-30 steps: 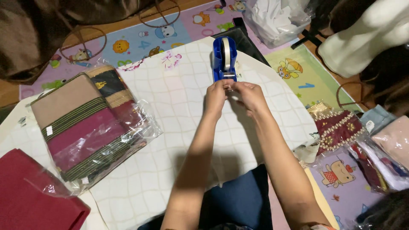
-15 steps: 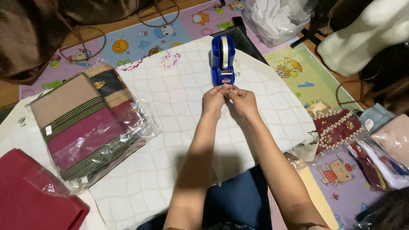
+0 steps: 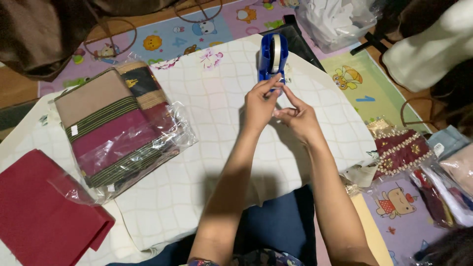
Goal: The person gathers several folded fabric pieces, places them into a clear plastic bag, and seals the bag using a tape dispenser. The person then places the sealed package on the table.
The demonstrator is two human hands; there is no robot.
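Both hands pinch, seemingly tape, at the blue dispenser [image 3: 272, 60]; bagged fabric [image 3: 116, 127] lies left.

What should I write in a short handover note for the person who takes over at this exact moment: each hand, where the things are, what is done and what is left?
Left hand: at the front of the blue tape dispenser, fingertips pinching at its cutting end.
Right hand: just beside the left, fingers curled, apparently gripping the tape end; the tape itself is too thin to see.
Things: the dispenser stands on the white quilted cloth. The clear bag of folded fabrics lies to the left, apart from both hands; a red fabric pack is further left.
Done: hands are at the tape.
Left: no tape piece is visibly on any bag yet.
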